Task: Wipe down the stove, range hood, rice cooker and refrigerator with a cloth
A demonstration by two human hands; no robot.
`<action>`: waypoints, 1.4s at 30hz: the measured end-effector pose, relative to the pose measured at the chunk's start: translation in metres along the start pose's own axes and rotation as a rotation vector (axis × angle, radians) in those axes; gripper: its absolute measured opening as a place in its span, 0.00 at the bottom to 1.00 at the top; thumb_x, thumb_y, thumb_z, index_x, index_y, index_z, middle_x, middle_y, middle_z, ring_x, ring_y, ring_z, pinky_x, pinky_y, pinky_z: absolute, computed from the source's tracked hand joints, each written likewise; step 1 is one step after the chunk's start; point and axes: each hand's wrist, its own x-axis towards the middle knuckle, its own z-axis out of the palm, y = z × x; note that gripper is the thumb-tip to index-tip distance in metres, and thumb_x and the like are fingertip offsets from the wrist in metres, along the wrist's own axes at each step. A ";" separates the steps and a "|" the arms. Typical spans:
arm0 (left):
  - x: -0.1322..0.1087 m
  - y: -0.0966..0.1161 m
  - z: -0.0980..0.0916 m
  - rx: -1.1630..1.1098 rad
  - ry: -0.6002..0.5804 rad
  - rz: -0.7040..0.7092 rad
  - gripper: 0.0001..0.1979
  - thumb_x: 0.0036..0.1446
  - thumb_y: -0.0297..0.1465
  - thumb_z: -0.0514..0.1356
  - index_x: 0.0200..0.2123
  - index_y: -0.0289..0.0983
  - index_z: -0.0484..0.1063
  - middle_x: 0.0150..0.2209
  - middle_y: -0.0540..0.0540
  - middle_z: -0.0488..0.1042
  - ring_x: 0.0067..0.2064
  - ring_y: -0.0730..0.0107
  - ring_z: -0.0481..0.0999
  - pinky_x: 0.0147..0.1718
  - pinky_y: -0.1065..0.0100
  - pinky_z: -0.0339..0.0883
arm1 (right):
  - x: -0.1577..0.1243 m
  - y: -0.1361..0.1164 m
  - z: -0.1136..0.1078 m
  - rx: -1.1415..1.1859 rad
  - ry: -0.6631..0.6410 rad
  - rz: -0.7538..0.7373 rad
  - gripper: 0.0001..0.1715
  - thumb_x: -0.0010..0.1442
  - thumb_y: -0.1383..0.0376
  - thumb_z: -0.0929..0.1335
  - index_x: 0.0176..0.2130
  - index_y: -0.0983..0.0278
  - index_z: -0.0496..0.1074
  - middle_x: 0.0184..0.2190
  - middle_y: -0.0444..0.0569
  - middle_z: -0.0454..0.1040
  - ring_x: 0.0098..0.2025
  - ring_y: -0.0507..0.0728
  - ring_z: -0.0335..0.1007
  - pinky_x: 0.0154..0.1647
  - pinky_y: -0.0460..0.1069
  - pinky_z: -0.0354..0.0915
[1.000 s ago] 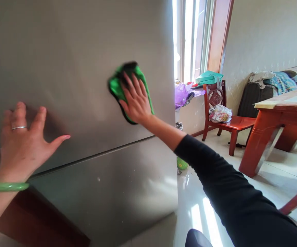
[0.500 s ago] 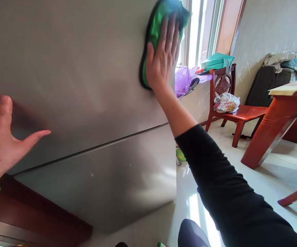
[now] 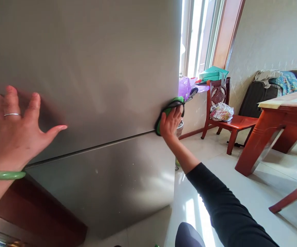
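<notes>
A large grey metal door panel (image 3: 107, 68), like a refrigerator's, fills the left and middle, with a second panel (image 3: 127, 178) below a dark horizontal seam. My right hand (image 3: 171, 121) holds a green cleaning cloth (image 3: 163, 120) with a black edge against the upper panel's right edge, just above the seam. Part of the cloth is hidden under my fingers. My left hand (image 3: 22, 127) is at the left with its fingers spread and nothing in it, close to the upper panel. I cannot tell whether its fingertips touch the metal. Small pale specks show on the lower panel.
Beyond the panel's right edge, a purple plastic bag (image 3: 184, 87) and a teal box (image 3: 213, 73) are near the window. A wooden chair (image 3: 243, 121) carries a plastic bag (image 3: 221, 112). A wooden table (image 3: 279, 118) stands at right. Dark brown wood (image 3: 50, 206) is at lower left.
My right hand has slid the green cloth down along the panel's right edge to near the seam. My left hand now shows further right and more fully in view.
</notes>
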 end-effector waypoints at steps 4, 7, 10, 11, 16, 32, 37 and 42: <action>-0.002 0.000 0.002 0.087 0.054 0.093 0.49 0.64 0.55 0.59 0.79 0.37 0.51 0.81 0.32 0.36 0.80 0.27 0.38 0.75 0.32 0.39 | 0.101 -0.044 0.005 0.038 0.089 0.021 0.41 0.76 0.51 0.53 0.73 0.75 0.59 0.75 0.73 0.54 0.77 0.73 0.51 0.74 0.74 0.51; -0.003 -0.002 0.004 0.107 0.037 0.074 0.47 0.66 0.52 0.61 0.78 0.33 0.52 0.81 0.28 0.37 0.79 0.26 0.38 0.75 0.33 0.40 | 0.165 -0.104 0.008 0.065 0.143 -0.061 0.41 0.77 0.48 0.51 0.77 0.67 0.54 0.79 0.62 0.47 0.81 0.71 0.39 0.76 0.77 0.41; -0.003 0.000 0.002 0.137 0.003 0.057 0.48 0.65 0.49 0.64 0.78 0.31 0.53 0.80 0.25 0.37 0.79 0.24 0.40 0.74 0.34 0.42 | 0.169 -0.176 0.010 0.127 0.155 -0.219 0.41 0.77 0.48 0.53 0.79 0.62 0.51 0.80 0.54 0.45 0.82 0.70 0.28 0.77 0.77 0.36; -0.002 0.001 0.002 0.146 -0.001 0.053 0.48 0.64 0.48 0.65 0.78 0.31 0.53 0.80 0.25 0.38 0.79 0.24 0.40 0.74 0.34 0.43 | 0.156 -0.198 0.008 0.158 0.152 -0.279 0.41 0.77 0.49 0.54 0.79 0.63 0.51 0.80 0.54 0.46 0.82 0.70 0.28 0.78 0.77 0.35; -0.003 0.007 -0.003 0.178 -0.009 0.040 0.45 0.66 0.47 0.64 0.78 0.33 0.54 0.80 0.25 0.40 0.79 0.26 0.42 0.74 0.34 0.46 | 0.034 -0.264 -0.007 0.185 -0.009 -0.696 0.41 0.75 0.55 0.61 0.76 0.75 0.55 0.79 0.57 0.51 0.81 0.72 0.39 0.81 0.68 0.37; -0.004 0.006 -0.003 0.116 -0.062 -0.001 0.50 0.61 0.51 0.67 0.79 0.47 0.49 0.82 0.42 0.36 0.80 0.30 0.37 0.74 0.30 0.46 | 0.069 -0.180 0.001 0.128 -0.063 -0.724 0.42 0.77 0.50 0.53 0.79 0.69 0.48 0.80 0.60 0.46 0.82 0.72 0.32 0.79 0.76 0.40; -0.003 0.005 -0.001 0.015 -0.055 -0.047 0.59 0.50 0.63 0.67 0.79 0.49 0.50 0.82 0.52 0.37 0.81 0.30 0.34 0.76 0.32 0.39 | 0.021 -0.246 0.008 0.199 -0.124 -0.875 0.39 0.78 0.54 0.55 0.80 0.63 0.45 0.81 0.53 0.44 0.83 0.68 0.30 0.81 0.72 0.37; -0.005 0.006 0.000 0.012 -0.054 -0.051 0.55 0.58 0.61 0.63 0.79 0.43 0.49 0.82 0.47 0.32 0.81 0.32 0.34 0.77 0.32 0.36 | -0.028 -0.188 -0.005 0.149 -0.279 -1.140 0.39 0.77 0.56 0.58 0.79 0.68 0.50 0.80 0.52 0.50 0.82 0.64 0.40 0.83 0.63 0.40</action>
